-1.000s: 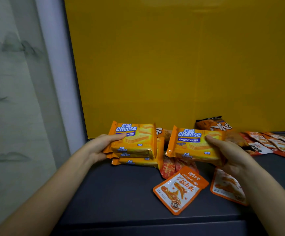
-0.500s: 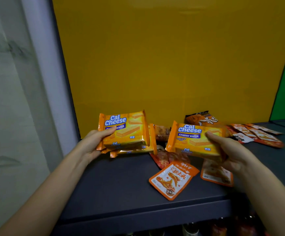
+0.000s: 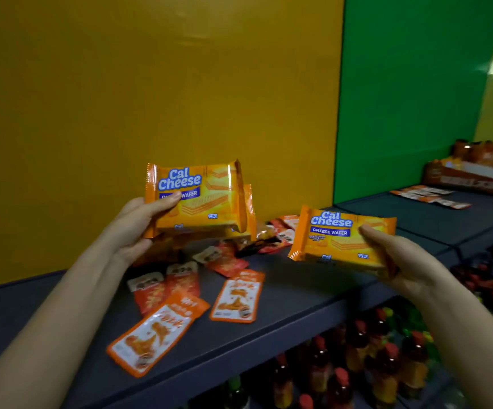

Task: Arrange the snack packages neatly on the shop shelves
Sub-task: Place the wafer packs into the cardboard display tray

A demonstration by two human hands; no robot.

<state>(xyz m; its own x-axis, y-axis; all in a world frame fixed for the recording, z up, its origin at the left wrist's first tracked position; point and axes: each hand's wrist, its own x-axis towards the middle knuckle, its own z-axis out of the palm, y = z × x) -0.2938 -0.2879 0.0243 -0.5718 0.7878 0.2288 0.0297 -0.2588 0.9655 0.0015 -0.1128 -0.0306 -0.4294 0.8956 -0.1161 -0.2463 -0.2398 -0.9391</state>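
Gripping a small stack of Cal Cheese wafer packs (image 3: pixel 207 199) with the left hand (image 3: pixel 134 228), thumb across the front label, raised above the dark shelf (image 3: pixel 298 293) before the yellow back panel (image 3: pixel 151 84). Holding a single Cal Cheese wafer pack (image 3: pixel 336 240) in the right hand (image 3: pixel 398 261), thumb on top, fingers curled beneath, well apart from the stack, clear of the shelf. Below, loose on the shelf: orange snack sachets (image 3: pixel 154 335). Further right, a green panel (image 3: pixel 410 84) and a display box (image 3: pixel 472 175); underneath, red-capped bottles (image 3: pixel 357 364).
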